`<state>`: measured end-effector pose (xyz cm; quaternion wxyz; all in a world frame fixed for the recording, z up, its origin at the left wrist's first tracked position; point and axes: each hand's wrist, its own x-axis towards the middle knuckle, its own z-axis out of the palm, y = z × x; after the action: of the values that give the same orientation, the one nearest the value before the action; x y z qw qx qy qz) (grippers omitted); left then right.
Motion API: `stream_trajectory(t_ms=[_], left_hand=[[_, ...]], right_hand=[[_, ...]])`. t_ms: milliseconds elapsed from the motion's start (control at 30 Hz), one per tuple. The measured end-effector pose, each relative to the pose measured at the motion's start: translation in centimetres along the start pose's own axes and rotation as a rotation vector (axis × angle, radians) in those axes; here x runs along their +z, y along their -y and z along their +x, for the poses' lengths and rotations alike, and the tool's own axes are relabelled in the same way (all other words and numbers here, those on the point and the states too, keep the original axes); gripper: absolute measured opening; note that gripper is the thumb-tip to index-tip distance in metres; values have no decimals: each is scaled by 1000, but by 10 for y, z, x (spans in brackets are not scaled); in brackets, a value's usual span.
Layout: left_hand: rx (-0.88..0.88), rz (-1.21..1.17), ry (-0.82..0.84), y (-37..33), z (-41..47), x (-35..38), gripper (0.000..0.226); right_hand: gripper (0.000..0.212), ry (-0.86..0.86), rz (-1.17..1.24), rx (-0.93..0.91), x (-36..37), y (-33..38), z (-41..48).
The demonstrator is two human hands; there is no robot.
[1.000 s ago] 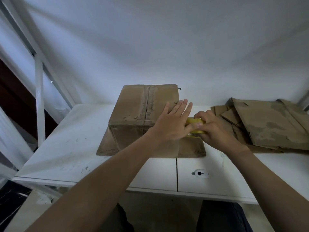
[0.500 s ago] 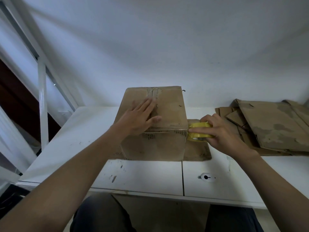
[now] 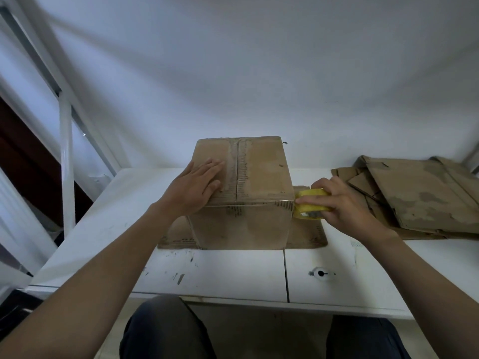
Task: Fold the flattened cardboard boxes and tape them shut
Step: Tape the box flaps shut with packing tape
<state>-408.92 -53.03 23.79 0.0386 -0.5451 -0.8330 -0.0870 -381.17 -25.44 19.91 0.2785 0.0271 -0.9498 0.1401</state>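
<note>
White and scuffed with dark marks, the table [image 3: 233, 275] has a seam down its front part and a small round lock [image 3: 321, 273] just right of it; dark trousers [image 3: 166, 330] show below its near edge. At the middle of the table stands the cardboard box [image 3: 261, 172], a brown, dull, worn block. Its long axis runs away from the person toward the wall, and the top seam follows the same line. Bottom flaps [image 3: 308, 237] lie splayed flat on the table to either side.

The left hand [image 3: 194, 187] lies flat with straight fingers on the left half of the box top, near the front edge. The right hand [image 3: 344, 206] has its fingers curled round a yellow roll of tape [image 3: 311, 200], held against the box's near right top corner.

Farther right, well apart from the box, lies a pile of flattened boxes [image 3: 420, 193], stained and creased. Behind everything rises a plain pale wall [image 3: 259, 73].
</note>
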Motion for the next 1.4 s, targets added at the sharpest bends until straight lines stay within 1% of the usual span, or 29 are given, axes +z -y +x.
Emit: stream_trajectory(t_ms=[67,100,200,300,367,467,567,733,900,1067,1133,1267,1400], left_hand=[[39,42,-15,-16,2,-1,60],[62,52,-15,-27,4,-1,63],[87,84,13,-63,16,3,80],[98,42,11,-97,41,8,83],[164,10,16,-119,54,10,86],[277,109,74,-134,65,16,98],[273,137,106,-130,66,21,106],[278,126,120,-131,68,23,98],[327,263,44,-112,61,27,104],[247,286,44,-85,46,22,106],[220,299,49,-71,39,21,112],[105,280,127,-42,26,13,121],[31,231,140,-9,4,3,115]], right_hand=[[67,6,3,20,0,1,0],[67,10,3,22,0,2,0],[66,16,-18,7,2,1,0],[65,12,-28,-8,2,-1,2],[67,18,-36,-37,1,-2,1],[68,27,-2,-61,1,-6,-2],[68,22,7,-68,2,-8,-2],[60,-14,-34,-105,4,-9,-3],[57,-14,-79,-121,5,-10,0],[68,3,-61,-116,5,-11,4],[68,1,-52,-118,6,-10,5],[64,-10,-36,-124,8,-8,7],[71,-7,-24,-107,8,-8,7]])
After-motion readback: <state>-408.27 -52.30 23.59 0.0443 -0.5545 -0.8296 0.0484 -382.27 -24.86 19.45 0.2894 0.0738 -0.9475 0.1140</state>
